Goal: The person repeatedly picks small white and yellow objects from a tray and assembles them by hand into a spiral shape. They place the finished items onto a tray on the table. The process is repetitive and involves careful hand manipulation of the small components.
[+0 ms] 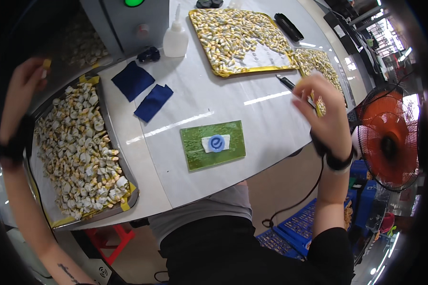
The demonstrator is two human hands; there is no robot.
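At the far left, my left hand (27, 80) is raised beyond the corner of a tray. Its fingers pinch a small yellow-and-white piece (46, 65). That tray (113, 137) is heaped with small white-and-yellow pieces (81, 152). My right hand (324, 107) hovers over the right side of the table, fingers curled in and slightly blurred. Something pale and yellowish shows at its fingertips, too unclear to name. Between the hands lies a green rectangular plate (195, 159). On it sits a white patch (225, 143) bearing a round blue disc (216, 143).
Two yellow-rimmed trays of small pieces stand at the back (233, 73) and right. A white squeeze bottle (176, 40), blue cloths (133, 80), a black-handled tool (286, 82) and a grey machine (128, 28) surround the work area. An orange fan (390, 137) stands right.
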